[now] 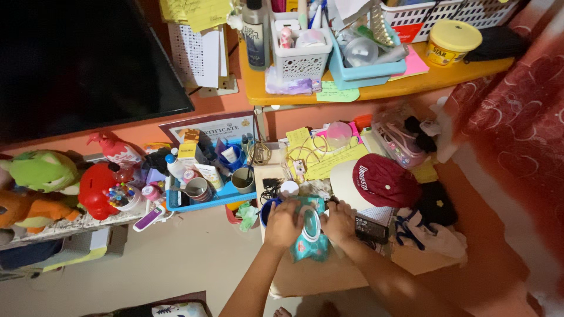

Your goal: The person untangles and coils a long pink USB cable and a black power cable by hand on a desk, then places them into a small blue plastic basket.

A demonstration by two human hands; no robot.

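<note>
From the head camera, your left hand (pixel 283 223) and right hand (pixel 339 222) both grip a teal wet-wipes pack (pixel 309 230) with a white oval lid, fingers curled around its two sides, holding it over the cluttered low table (pixel 305 276) just below a blue bowl (pixel 267 210). Just right of it lie a maroon cap (pixel 382 181) and a black calculator (pixel 370 229), while a blue tray (pixel 208 199) of cups and bottles sits to the left

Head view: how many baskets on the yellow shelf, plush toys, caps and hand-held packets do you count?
White baskets: 2
Blue basket: 1
Plush toys: 2
Red cap: 1
Teal packet, held by left hand and right hand: 1
Total: 7
</note>
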